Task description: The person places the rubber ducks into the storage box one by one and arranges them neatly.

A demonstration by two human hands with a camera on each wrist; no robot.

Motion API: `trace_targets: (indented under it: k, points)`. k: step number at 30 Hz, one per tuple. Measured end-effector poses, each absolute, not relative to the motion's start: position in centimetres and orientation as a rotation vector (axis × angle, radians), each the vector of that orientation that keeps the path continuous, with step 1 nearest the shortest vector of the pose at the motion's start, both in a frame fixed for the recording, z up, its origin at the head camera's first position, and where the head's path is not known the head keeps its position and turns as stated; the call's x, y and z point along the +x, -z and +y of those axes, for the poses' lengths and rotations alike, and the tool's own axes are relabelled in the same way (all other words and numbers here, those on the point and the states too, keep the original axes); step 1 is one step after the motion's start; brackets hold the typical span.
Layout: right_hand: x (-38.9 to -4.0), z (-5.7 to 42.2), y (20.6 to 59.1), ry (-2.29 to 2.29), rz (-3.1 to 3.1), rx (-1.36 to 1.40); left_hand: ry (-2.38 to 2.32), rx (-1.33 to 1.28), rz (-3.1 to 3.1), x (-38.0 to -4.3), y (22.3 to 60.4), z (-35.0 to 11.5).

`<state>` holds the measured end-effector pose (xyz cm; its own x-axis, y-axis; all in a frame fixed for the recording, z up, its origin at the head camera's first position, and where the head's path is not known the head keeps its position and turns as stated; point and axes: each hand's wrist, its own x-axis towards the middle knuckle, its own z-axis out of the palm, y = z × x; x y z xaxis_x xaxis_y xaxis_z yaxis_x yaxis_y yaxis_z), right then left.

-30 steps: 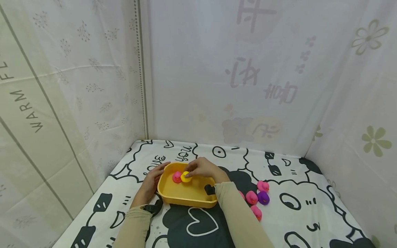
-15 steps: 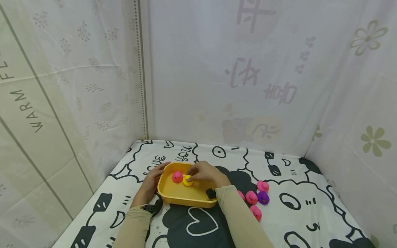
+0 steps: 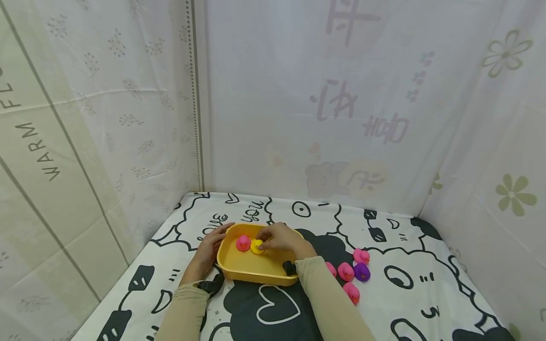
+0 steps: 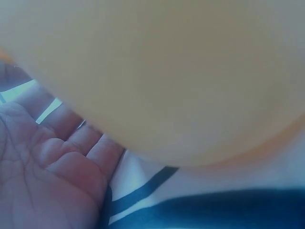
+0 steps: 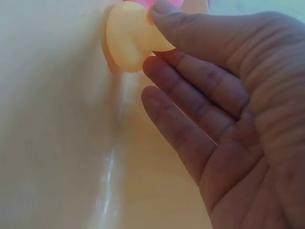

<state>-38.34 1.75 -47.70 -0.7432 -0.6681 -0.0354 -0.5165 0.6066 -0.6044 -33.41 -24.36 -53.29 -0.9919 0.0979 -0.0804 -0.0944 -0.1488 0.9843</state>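
Observation:
A yellow rubber duck (image 3: 257,246) is pinched between the thumb and fingers of my right hand (image 3: 279,237), low inside a yellow tray (image 3: 256,277). In the right wrist view the thumb lies on the duck (image 5: 131,38), while the two lowest fingers stay off to the side. Just left of it in the tray is a pink rubber duck (image 3: 243,243). My left hand (image 3: 208,248) rests along the tray's left wall, its fingers reaching up to the far left corner. The left wrist view shows that palm (image 4: 52,176) turned up with fairly straight fingers, their tips hidden by the tray.
Right of the tray, on a white cloth with black drawings (image 3: 409,303), lie several pink rubber ducks (image 3: 346,271) and a purple one (image 3: 362,272). The right forearm partly covers one pink duck. Printed curtains (image 3: 298,118) enclose the table at the back and both sides.
The right hand has shifted slightly right and lower with the yellow duck, which now stands a little apart from the pink duck. The left hand and the tray have stayed in place.

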Motion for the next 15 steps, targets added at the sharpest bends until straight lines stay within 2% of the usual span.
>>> trace_targets:
  k: [15]
  points:
    - [-38.33,1.53,47.94,0.846,2.602,-0.956,-2.269,0.005,1.999,-33.49,53.38,-24.41]
